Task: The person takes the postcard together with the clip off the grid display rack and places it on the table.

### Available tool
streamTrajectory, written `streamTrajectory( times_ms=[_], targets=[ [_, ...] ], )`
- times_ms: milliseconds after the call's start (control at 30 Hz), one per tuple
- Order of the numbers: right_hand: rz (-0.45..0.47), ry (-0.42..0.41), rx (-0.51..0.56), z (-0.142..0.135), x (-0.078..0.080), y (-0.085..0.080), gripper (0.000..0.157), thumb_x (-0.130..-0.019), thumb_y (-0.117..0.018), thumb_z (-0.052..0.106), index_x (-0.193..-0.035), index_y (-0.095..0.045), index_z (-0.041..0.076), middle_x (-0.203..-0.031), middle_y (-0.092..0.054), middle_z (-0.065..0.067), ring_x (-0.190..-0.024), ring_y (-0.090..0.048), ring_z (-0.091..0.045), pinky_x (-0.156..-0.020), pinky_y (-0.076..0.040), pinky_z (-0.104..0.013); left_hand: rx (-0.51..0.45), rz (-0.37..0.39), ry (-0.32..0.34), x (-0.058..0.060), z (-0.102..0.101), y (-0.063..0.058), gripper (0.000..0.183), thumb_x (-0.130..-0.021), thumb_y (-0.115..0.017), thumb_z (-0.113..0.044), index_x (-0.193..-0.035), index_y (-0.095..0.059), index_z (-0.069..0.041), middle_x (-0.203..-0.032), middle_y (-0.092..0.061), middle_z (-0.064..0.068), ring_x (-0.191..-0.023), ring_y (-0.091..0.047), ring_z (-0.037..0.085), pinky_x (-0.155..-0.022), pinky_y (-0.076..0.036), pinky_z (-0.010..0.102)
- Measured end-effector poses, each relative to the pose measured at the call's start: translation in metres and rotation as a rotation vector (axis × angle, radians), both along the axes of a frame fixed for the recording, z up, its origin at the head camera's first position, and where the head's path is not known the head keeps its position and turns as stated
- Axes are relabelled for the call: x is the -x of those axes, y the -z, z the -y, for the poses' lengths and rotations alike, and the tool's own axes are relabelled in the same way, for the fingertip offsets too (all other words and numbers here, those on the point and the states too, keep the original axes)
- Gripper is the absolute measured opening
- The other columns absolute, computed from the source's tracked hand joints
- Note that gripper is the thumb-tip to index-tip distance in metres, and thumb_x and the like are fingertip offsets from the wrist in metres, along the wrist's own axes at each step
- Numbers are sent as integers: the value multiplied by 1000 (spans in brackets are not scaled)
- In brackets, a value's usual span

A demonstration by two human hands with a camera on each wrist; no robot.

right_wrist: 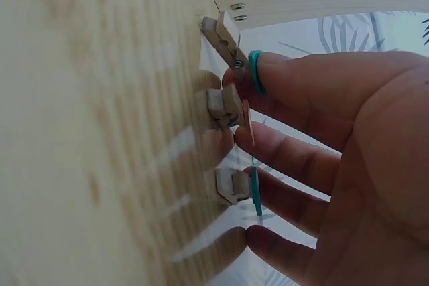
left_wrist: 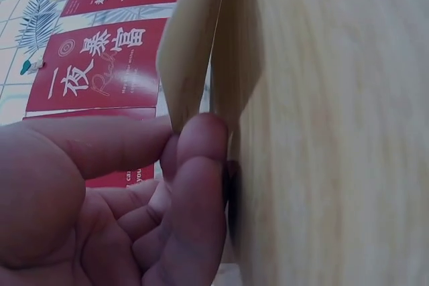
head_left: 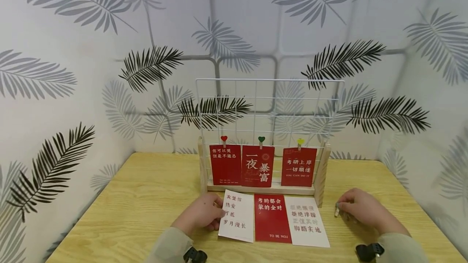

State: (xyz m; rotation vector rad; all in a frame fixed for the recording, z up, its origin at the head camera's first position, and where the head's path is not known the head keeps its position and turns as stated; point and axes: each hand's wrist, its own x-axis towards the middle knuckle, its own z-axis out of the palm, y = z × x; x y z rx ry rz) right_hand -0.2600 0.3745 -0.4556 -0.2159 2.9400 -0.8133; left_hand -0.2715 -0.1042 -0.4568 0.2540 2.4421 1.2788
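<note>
So the fingers of the left hand (head_left: pixel 206 212) are pinching the left edge of a white card (head_left: pixel 237 218), and the left wrist view shows that edge tipped up a bit off the tabletop (head_left: pixel 146 194). Over on the right hand (head_left: pixel 360 208), thumb and index have got hold of a little wooden clip with a teal top (right_wrist: pixel 224 41), at a slant. Just beside it, near the other fingertips, sit a clip with a reddish top (right_wrist: pixel 223 106) and another teal-topped clip (right_wrist: pixel 232 185).

Between the hands, next to the pinched card, there's a red card (head_left: pixel 273 219), then a second white card (head_left: pixel 308 222), all three in a row with writing on them.

Right behind that row stands a white wire grid (head_left: pixel 256 79) on a wooden base (head_left: pixel 263 190). Three more red cards (head_left: pixel 257 169) hang on it from heart clips: red (head_left: pixel 224 138), green (head_left: pixel 261 139) and yellow (head_left: pixel 301 141), with a wider gap before the right one. Behind it all: leaf-print wall (head_left: pixel 248 11).
</note>
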Motion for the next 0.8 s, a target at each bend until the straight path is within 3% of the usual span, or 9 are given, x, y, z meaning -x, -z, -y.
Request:
streamTrajectory(
  times_ms=[400,800],
  targets=[
    [-35,3,-37,0,-2,2,11,-91,-73,18,-81,-74,17,-96,-64,-1,-88,-56,-17,-79,-48,-42,-24,5,-31,-1,-5,9,11,-94,-68,-8,-100,-61,-2,-75,-66,11,-57,-64,20,-52,-54,32],
    [-36,34,-56,5,0,-4,9,-91,-74,18,-83,-76,15,-99,-65,-2,-88,-58,-18,-79,-49,-43,-8,-7,-28,0,-4,1,14,-92,-70,-6,-100,-59,-3,-71,-66,11,-55,-62,19,-51,-54,32]
  ],
)
